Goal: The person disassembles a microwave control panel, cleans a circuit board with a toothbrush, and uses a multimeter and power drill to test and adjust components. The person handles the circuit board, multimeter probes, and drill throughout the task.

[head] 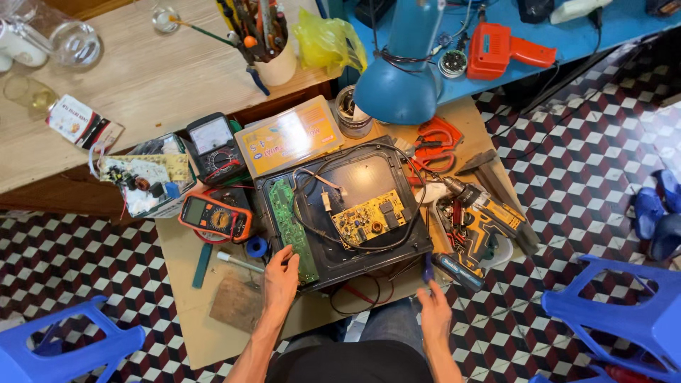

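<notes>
An opened black appliance casing (pixel 397 245) lies on the low wooden worktable (pixel 191 312), with a yellow circuit board (pixel 367 216) in the middle, a green circuit board (pixel 287 223) along its left side and black cable looped around. My left hand (pixel 281 278) rests on the casing's near left corner by the green board, fingers spread, holding nothing. My right hand (pixel 433 301) is at the casing's near right corner, closed on a small blue-handled tool (pixel 428 268).
An orange multimeter (pixel 215 217), analog meter (pixel 215 145), loose circuit board (pixel 138 174) and yellow parts box (pixel 289 135) lie left and behind. A cordless drill (pixel 482 213), orange scissors (pixel 434 142) and blue lamp (pixel 401 71) stand right. Blue plastic stools (pixel 624 305) flank the table.
</notes>
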